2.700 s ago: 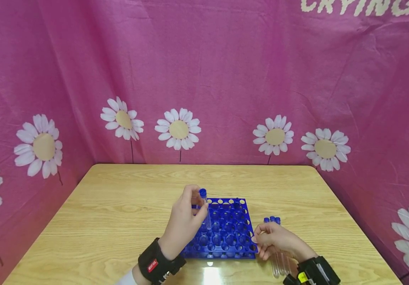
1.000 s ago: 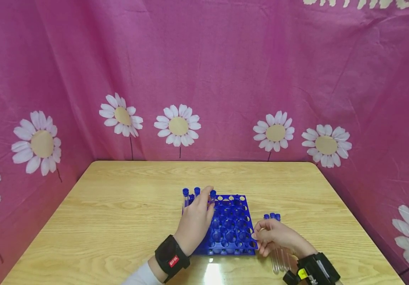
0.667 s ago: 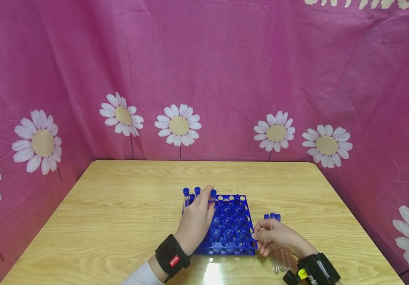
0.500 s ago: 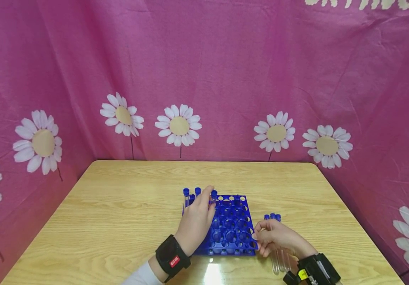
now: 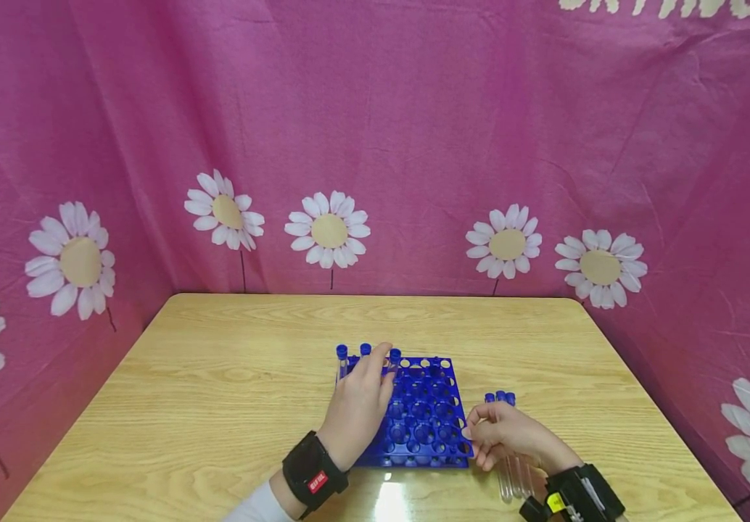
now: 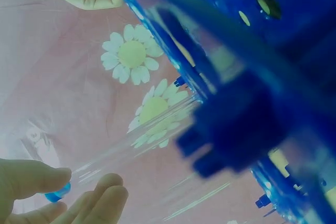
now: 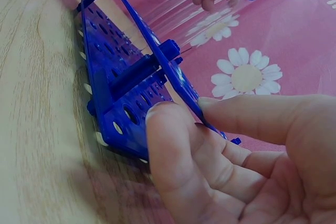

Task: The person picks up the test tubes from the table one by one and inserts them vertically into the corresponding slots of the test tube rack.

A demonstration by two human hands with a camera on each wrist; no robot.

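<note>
A blue test tube rack (image 5: 414,420) stands on the table. My left hand (image 5: 355,413) reaches over its left part, with thumb and fingers around the blue-capped top of a clear test tube (image 5: 395,355). That tube stands in the rack; in the left wrist view its blue cap (image 6: 58,192) lies between thumb and fingers. Two more capped tubes stand at the rack's back left, one with a blue cap (image 5: 341,350) and one with its cap (image 5: 365,349) behind my fingers. My right hand (image 5: 512,431) pinches the rack's right edge, its thumb (image 7: 231,114) on the top plate.
Several loose test tubes (image 5: 500,396) with blue caps lie to the right of the rack, partly hidden under my right hand. The wooden table (image 5: 251,362) is backed by a pink curtain (image 5: 401,109) with printed daisies.
The test tube in my left hand has gone from above the rack down into it, upright. Lately its cap has shifted slightly right. My right hand stays on the rack.
</note>
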